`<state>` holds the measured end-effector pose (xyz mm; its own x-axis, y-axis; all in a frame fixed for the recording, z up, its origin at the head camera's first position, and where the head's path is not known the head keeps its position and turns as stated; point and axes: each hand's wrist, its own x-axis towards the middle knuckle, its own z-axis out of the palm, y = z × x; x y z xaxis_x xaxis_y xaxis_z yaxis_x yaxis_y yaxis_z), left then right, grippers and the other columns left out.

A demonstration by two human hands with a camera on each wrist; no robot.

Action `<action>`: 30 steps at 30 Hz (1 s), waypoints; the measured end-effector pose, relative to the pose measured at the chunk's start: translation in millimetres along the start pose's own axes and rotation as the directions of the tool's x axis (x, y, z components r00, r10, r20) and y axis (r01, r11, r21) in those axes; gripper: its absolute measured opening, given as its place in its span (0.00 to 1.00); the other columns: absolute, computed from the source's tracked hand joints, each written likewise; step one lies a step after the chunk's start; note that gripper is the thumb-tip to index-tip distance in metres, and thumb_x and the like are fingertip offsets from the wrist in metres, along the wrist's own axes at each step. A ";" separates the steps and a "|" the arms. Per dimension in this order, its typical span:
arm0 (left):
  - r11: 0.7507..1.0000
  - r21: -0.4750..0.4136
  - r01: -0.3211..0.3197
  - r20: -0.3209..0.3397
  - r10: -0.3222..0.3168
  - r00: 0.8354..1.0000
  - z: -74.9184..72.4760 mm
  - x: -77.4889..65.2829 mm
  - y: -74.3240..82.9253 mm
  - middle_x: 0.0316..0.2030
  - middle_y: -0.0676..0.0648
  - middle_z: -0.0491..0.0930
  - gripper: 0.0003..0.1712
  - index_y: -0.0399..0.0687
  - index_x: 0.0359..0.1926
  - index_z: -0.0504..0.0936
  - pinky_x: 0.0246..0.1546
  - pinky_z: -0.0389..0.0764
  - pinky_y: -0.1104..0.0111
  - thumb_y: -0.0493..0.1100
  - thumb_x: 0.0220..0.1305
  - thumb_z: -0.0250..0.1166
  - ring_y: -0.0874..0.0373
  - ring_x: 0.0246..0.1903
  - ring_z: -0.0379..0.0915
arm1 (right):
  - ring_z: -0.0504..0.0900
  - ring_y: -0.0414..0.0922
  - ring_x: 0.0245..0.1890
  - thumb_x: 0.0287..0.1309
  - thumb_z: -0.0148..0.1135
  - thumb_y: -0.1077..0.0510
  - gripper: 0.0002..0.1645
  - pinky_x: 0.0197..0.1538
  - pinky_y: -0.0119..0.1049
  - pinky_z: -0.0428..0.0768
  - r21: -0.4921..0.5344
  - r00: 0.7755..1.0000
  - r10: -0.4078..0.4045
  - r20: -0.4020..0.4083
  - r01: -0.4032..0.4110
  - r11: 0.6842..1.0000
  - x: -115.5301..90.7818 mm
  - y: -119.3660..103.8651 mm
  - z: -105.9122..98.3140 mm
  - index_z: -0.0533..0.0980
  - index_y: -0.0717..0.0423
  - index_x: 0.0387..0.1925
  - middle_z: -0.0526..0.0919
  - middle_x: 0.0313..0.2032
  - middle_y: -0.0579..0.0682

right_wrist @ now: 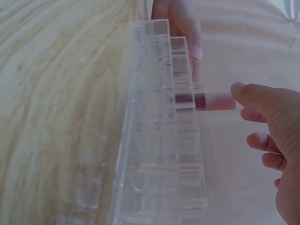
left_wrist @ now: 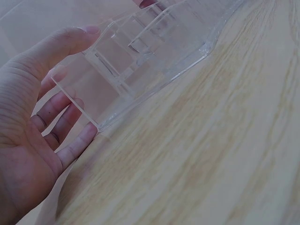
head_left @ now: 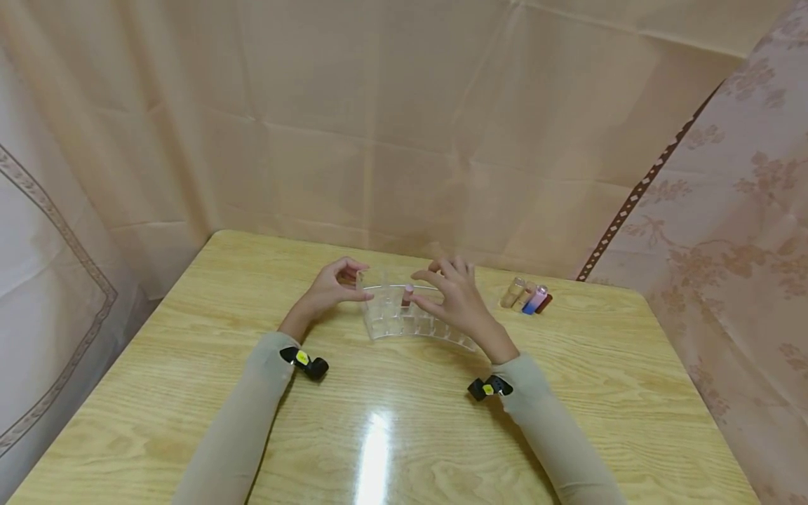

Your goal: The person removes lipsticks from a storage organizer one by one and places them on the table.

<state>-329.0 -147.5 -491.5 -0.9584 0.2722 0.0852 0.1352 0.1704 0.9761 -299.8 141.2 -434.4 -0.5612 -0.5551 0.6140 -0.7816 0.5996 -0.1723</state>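
A clear stepped lipstick organizer (head_left: 394,324) with a curved front stands on the table. My left hand (head_left: 331,286) holds its left end, the thumb on the upper edge and the other fingers (left_wrist: 77,143) around the side panel. One lipstick (head_left: 407,295) with a pink upper part and a dark red lower part stands upright in a back-row compartment. Over the right half of the organizer is my right hand (head_left: 459,298), thumb and index finger spread apart. In the right wrist view its thumb tip overlaps the top end of the lipstick (right_wrist: 219,101).
Several lipsticks and small tubes (head_left: 525,297) lie together on the table to the right of the organizer. The wooden table (head_left: 303,449) reaches back to a beige curtain (head_left: 353,140). Patterned cloth (head_left: 745,231) hangs along the right side.
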 end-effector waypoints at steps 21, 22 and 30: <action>1.000 -0.016 -0.019 -0.006 0.019 1.000 -0.4 0.6 -2.4 0.52 0.31 0.74 0.34 0.37 0.59 0.78 0.47 0.76 0.70 0.34 0.51 0.80 0.47 0.48 0.71 | 0.64 0.51 0.41 0.53 0.78 0.48 0.21 0.47 0.50 0.57 0.008 0.999 0.027 0.042 -0.028 1.000 -2.3 1.9 9.4 0.86 0.52 0.47 0.77 0.40 0.51; 1.000 -0.018 -0.018 -0.005 0.018 1.000 -0.4 0.7 -2.3 0.52 0.30 0.74 0.34 0.37 0.60 0.78 0.47 0.76 0.70 0.34 0.51 0.80 0.46 0.48 0.71 | 0.64 0.51 0.41 0.53 0.78 0.48 0.21 0.47 0.50 0.57 0.009 0.999 0.027 0.044 -0.028 1.000 -2.5 2.3 10.3 0.86 0.52 0.47 0.76 0.40 0.51; 1.000 -0.015 0.006 0.014 -0.006 1.000 -0.3 1.3 0.5 0.56 0.25 0.71 0.36 0.31 0.63 0.74 0.46 0.75 0.71 0.32 0.52 0.78 0.41 0.51 0.70 | 0.64 0.49 0.41 0.55 0.76 0.48 0.19 0.49 0.50 0.59 0.031 0.994 0.067 0.081 -0.070 0.997 -4.1 1.1 13.5 0.86 0.51 0.47 0.76 0.40 0.51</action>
<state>-330.2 -147.4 -490.8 -0.9555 0.2849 0.0763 0.1253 0.1578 0.9795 -302.0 136.4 -447.5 -0.6328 -0.5584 0.5363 -0.7483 0.6189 -0.2385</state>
